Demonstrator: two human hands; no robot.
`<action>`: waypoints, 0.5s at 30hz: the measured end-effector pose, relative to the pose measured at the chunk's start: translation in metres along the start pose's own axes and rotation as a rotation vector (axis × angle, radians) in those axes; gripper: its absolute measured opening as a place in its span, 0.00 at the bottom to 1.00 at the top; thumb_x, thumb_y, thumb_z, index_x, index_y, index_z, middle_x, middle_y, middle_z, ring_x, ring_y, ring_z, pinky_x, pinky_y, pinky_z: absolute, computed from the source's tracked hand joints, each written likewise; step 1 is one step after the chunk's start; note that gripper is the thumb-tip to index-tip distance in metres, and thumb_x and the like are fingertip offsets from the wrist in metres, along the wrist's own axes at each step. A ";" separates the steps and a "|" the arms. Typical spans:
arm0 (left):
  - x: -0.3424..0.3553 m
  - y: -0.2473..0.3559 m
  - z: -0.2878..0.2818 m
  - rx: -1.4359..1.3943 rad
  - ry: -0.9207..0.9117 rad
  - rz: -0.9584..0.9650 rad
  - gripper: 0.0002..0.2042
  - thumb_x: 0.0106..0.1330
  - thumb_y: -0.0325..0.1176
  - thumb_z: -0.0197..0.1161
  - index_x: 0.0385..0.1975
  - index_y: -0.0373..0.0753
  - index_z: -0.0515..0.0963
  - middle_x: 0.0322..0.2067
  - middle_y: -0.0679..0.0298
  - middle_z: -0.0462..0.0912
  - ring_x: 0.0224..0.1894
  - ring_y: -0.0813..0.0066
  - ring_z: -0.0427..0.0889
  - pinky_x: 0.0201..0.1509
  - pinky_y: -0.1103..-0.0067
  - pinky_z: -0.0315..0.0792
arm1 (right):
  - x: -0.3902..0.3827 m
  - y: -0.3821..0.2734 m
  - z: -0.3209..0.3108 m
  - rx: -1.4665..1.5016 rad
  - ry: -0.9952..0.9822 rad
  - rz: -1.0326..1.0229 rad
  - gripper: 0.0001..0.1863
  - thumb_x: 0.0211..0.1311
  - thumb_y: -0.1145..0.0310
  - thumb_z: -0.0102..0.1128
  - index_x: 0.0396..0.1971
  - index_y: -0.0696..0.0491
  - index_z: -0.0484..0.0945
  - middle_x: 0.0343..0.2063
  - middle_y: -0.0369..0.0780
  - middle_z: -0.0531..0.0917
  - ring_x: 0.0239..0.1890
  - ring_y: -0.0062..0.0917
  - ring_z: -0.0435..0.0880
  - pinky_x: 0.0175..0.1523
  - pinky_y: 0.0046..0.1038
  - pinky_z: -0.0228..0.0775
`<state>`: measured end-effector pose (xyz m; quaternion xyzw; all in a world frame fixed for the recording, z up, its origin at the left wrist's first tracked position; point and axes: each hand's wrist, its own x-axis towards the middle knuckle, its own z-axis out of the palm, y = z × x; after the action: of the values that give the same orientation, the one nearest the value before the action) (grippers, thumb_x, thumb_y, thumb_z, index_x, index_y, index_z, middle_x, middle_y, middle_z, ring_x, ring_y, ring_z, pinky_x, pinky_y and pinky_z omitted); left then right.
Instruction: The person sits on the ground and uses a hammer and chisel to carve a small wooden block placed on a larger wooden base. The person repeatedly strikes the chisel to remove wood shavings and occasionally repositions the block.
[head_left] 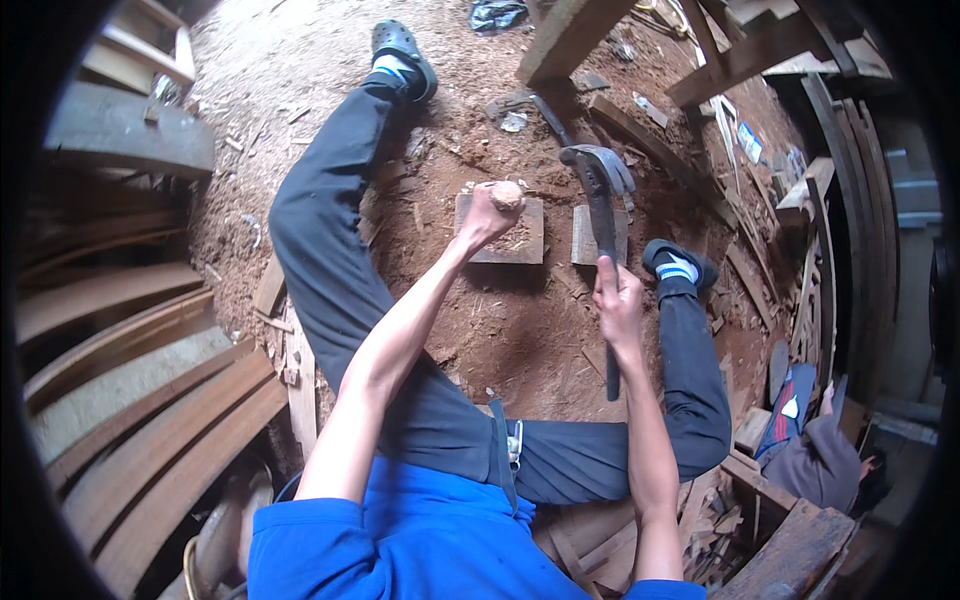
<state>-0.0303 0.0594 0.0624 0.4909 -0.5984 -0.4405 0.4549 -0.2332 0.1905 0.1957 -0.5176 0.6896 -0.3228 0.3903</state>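
My left hand (487, 222) is closed around a pale piece of wood (507, 194). Its round end points up toward me; the fist hides the rest. Beneath that fist lies a squared wooden block (512, 250) with chips on its top. I cannot tell if the wood touches the block. My right hand (619, 300) grips the dark, slightly bent handle of an adze-like tool (601, 208). Its curved grey metal head is raised at the far end, to the right of my left hand. Below the tool sits a second, smaller wooden block (583, 240).
My legs (335, 225) spread around the blocks on reddish ground scattered with chips. Another dark-handled tool (548, 118) lies beyond them. Curved planks (150, 430) are stacked at the left. Timbers (660, 155) stand and lean at the right, near another person's grey sleeve (818, 462).
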 end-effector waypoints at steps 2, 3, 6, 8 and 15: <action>0.005 0.008 -0.002 -0.079 0.094 -0.036 0.05 0.60 0.29 0.63 0.26 0.34 0.79 0.21 0.59 0.83 0.25 0.76 0.83 0.22 0.79 0.78 | 0.008 0.037 0.017 -0.054 0.024 -0.007 0.33 0.68 0.35 0.40 0.14 0.47 0.64 0.08 0.27 0.60 0.11 0.14 0.60 0.17 0.24 0.50; 0.008 0.014 -0.003 -0.091 0.110 -0.138 0.05 0.60 0.28 0.63 0.25 0.34 0.79 0.20 0.59 0.82 0.24 0.77 0.83 0.20 0.79 0.77 | 0.019 0.058 0.035 -0.116 0.060 -0.023 0.32 0.69 0.36 0.40 0.15 0.49 0.65 0.09 0.28 0.62 0.12 0.18 0.63 0.18 0.28 0.54; 0.012 0.023 -0.007 -0.123 0.150 0.040 0.09 0.59 0.29 0.63 0.19 0.35 0.76 0.15 0.63 0.79 0.18 0.75 0.79 0.23 0.78 0.75 | 0.038 0.108 0.053 -0.236 -0.042 0.283 0.33 0.66 0.33 0.43 0.15 0.49 0.66 0.10 0.30 0.65 0.13 0.19 0.65 0.18 0.29 0.55; 0.009 0.019 -0.008 0.105 0.146 0.175 0.08 0.58 0.30 0.63 0.19 0.35 0.76 0.16 0.61 0.79 0.19 0.74 0.79 0.27 0.76 0.75 | 0.048 0.126 0.063 -0.179 0.054 0.335 0.36 0.60 0.27 0.45 0.15 0.48 0.65 0.10 0.28 0.65 0.12 0.14 0.63 0.15 0.25 0.52; 0.000 -0.033 0.006 -0.034 0.180 -0.020 0.06 0.60 0.26 0.58 0.21 0.34 0.73 0.14 0.67 0.74 0.17 0.80 0.73 0.18 0.77 0.68 | 0.019 0.087 0.045 0.438 0.144 0.422 0.29 0.65 0.38 0.53 0.18 0.48 0.63 0.08 0.27 0.63 0.07 0.10 0.61 0.11 0.16 0.50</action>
<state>-0.0304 0.0558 0.0293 0.5266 -0.5428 -0.4091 0.5106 -0.2366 0.1928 0.0963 -0.2425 0.7218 -0.4113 0.5010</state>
